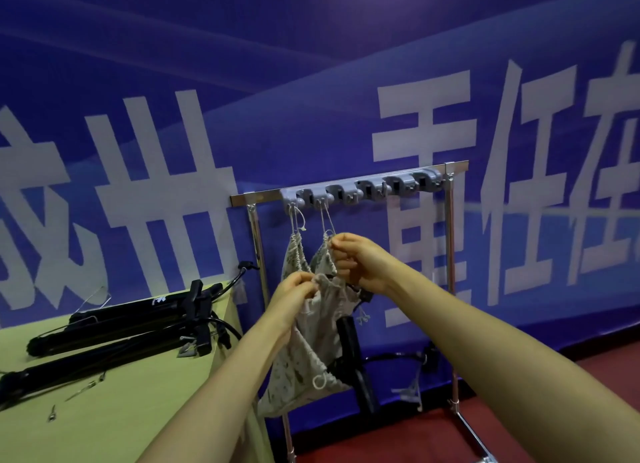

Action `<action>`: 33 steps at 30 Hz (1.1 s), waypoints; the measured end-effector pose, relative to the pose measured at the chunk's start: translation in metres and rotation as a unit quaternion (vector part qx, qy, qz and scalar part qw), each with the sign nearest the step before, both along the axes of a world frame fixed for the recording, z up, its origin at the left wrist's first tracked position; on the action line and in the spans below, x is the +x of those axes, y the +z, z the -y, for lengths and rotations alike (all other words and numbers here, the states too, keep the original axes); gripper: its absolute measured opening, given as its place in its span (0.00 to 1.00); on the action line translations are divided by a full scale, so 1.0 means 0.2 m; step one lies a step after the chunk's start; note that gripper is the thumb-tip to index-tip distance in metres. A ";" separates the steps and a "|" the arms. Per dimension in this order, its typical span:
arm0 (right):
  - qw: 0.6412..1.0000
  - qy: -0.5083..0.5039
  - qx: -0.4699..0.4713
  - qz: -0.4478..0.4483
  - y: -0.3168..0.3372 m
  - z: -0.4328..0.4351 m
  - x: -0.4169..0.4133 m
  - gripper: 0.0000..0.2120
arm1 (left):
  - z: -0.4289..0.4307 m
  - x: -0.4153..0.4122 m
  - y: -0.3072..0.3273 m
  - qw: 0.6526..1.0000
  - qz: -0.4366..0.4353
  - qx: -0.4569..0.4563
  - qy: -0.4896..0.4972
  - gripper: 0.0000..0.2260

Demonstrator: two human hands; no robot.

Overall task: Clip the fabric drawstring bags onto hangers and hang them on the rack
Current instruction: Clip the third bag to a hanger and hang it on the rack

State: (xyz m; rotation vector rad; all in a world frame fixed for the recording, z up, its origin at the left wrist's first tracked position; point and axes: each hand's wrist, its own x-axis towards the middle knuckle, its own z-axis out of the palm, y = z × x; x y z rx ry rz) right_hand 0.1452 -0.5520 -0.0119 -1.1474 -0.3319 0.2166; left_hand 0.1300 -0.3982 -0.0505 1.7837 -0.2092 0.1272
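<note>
Bag (311, 351) is held up in front of the rack (346, 185), mouth edge at top, body hanging straight down below both hands, so its long axis is approx. vertical. Head view only: left hand (294, 289) is seen pinching the gathered top hem at the bag's left corner, fingertips pressed together on the cloth; right hand (360, 261) sits higher and to the right, fingers curled and pinched at the neck of a hung bag (323, 258) or on a cord there, which of the two can't be told. A second hung bag (294, 254) is seen just left of it, both suspended by cords from the hook bar (360, 187) w/ several hooks free to the right. The free hooks lie up and right of the held bag's mouth, above both hands; right hand is judged nearer to them, approx. directly below the bar's middle. A dark object behind the bag is partly hidden, prob. a hanger or clip, not confirmable. Tripods (121, 331) are laid flat on the table (121, 410) to the left, well apart from the hands. Next move is judged to need the mouth lifted, cord kept clear of the neighbouring bag.
</note>
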 end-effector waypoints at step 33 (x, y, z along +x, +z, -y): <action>0.922 -0.288 -0.250 0.069 0.25 0.92 0.44 0.09 | 1.28 0.55 0.09 0.972 -0.143 -0.139 -0.123 0.14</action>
